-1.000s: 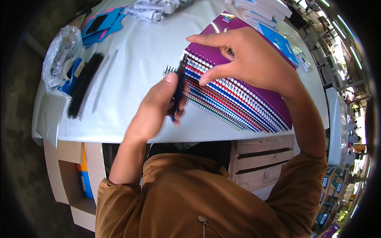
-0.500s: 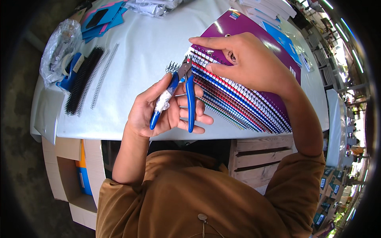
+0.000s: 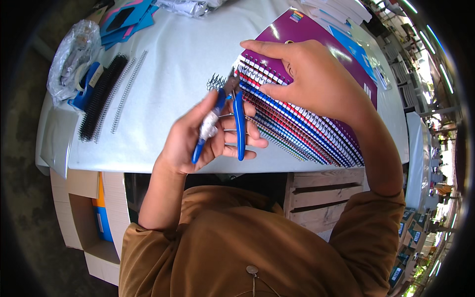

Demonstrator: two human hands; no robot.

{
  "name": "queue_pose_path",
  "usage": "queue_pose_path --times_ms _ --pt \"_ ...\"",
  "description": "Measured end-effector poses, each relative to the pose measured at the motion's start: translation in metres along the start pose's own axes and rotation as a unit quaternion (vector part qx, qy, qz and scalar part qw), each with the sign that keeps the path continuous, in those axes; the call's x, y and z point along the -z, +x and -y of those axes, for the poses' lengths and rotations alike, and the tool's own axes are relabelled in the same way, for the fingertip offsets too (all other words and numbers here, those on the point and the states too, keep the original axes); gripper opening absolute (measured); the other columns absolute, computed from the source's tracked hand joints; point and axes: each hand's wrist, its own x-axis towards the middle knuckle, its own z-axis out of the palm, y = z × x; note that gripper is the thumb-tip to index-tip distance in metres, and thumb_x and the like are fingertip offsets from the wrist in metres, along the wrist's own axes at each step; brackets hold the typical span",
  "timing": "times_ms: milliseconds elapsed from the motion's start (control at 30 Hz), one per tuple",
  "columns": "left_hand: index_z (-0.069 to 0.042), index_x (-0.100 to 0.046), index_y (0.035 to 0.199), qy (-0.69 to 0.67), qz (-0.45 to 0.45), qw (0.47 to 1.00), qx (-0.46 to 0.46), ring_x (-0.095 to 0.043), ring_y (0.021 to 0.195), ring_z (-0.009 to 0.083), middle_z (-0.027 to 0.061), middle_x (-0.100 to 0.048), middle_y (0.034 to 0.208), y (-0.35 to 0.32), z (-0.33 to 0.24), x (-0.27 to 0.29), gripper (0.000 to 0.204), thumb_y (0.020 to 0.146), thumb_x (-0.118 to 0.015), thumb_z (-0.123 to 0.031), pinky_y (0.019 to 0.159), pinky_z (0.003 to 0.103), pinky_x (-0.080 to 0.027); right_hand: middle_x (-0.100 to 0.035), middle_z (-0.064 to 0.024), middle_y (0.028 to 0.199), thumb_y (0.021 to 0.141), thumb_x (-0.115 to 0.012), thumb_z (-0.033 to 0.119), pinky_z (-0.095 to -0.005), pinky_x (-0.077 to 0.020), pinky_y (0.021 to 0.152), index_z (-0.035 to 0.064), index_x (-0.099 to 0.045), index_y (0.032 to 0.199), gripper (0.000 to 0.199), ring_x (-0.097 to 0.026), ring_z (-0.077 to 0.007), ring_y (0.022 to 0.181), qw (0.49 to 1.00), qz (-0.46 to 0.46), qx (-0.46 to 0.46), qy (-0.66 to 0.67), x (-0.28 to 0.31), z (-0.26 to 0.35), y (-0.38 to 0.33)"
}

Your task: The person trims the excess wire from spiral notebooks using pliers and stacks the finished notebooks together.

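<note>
My left hand (image 3: 179,141) is closed loosely around nippers (image 3: 239,128) with blue handles, one of them wrapped in whitish tape. The thumb presses the taped handle, and the jaws meet the coil ends at the left corner of a stack of spiral notebooks (image 3: 283,30). Purple covers the top notebook; white, red, blue and black bindings line the near side. My right hand (image 3: 319,81) lies over that stack with index finger and thumb spread apart along the coils. Its other fingers are mostly hidden. Short dark wire coil bits (image 3: 215,81) show just left of the jaws.
Black binding coils (image 3: 103,99) and thinner loose coils (image 3: 129,91) lie at the left, beside a blue tape dispenser (image 3: 90,84) and a clear plastic bag (image 3: 74,54). Blue and pink sheets (image 3: 141,24) sit at the back. A cardboard box (image 3: 81,218) stands below the table's left side.
The nippers and my left hand have shifted slightly, with the taped handle blurred by motion and the handles a little closer together. My right hand stays on the stack.
</note>
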Motion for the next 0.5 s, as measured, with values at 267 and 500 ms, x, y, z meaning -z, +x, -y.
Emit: queue_pose_path --times_ms 267,500 --pt "-0.001 -0.051 0.105 -0.036 -0.005 0.999 0.037 -0.057 0.060 0.0235 0.0106 -0.050 0.069 -0.001 -0.011 0.007 0.057 0.097 -0.024 -0.050 0.058 0.038 -0.053 -0.062 -0.0239 0.086 0.073 -0.065 0.013 -0.0397 -0.0488 0.071 0.0021 -0.058 0.118 0.048 -0.062 -0.0346 0.077 1.000 -0.002 0.002 -0.004 -0.004 -0.004 -0.002" --pt "-0.001 -0.051 0.107 0.370 -0.157 0.916 -0.016 -0.060 0.071 0.0264 0.0135 -0.062 0.085 0.002 -0.005 0.002 0.058 0.095 -0.029 -0.053 0.064 0.040 -0.049 -0.060 -0.0176 0.071 0.069 -0.075 0.016 -0.0378 -0.0452 0.061 0.0106 -0.053 0.126 0.061 -0.058 -0.0310 0.061 0.989 -0.100 0.032 -0.106 -0.021 -0.004 -0.007"
